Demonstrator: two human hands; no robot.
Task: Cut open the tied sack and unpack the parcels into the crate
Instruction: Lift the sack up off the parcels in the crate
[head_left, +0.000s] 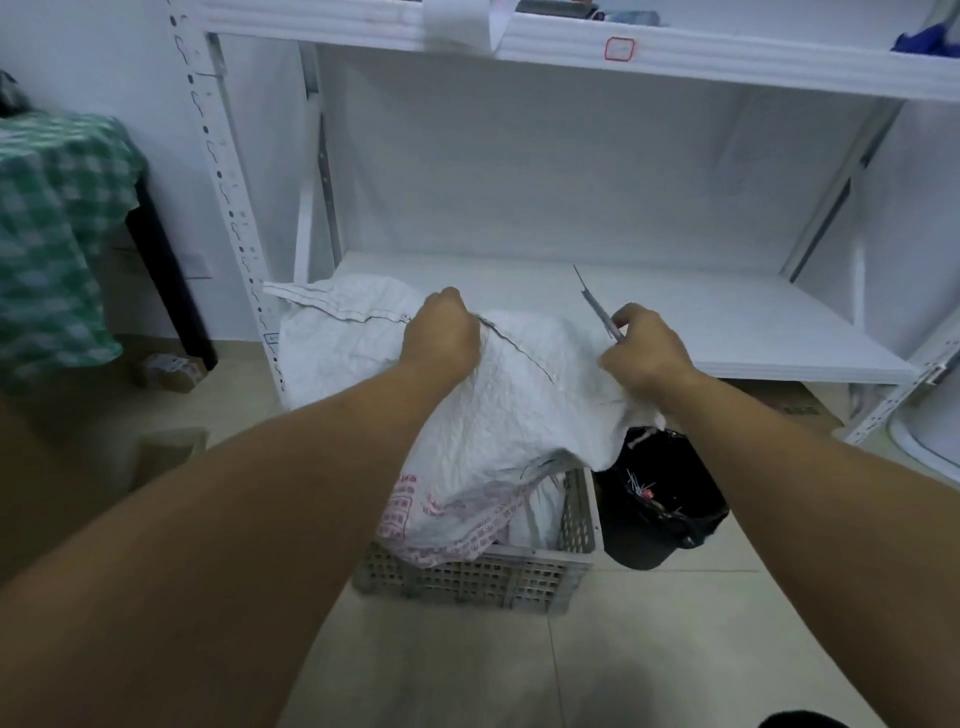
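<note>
1. At the sack's bunched top, your left hand (441, 332) has its grip clamped in a fist on the white woven fabric, right where the dark stitched seam runs.
2. At 3 o'clock from it, your right hand (649, 358) has its grip curled round the handles of the scissors (597, 312). The blades point up toward 11 o'clock, clear of the fabric. You cannot tell whether they are parted.
3. Your right hand rests against the sack's right edge; whether it also pinches cloth is not clear.
4. The sack (509, 415) hangs crumpled between your hands, red print on its lower part, its bottom sitting inside the grey perforated crate (467, 577) at 6 o'clock.
5. The crate stands on the tiled floor (623, 649), and a black bin bag (660, 509) touches its 3 o'clock side.
6. Behind the sack, at 12 o'clock, is the low board of a white shelf (727, 312), with a cardboard box (800, 405) beneath it.
7. At 9 o'clock, well apart, a green checked cloth (52, 234) is draped.
</note>
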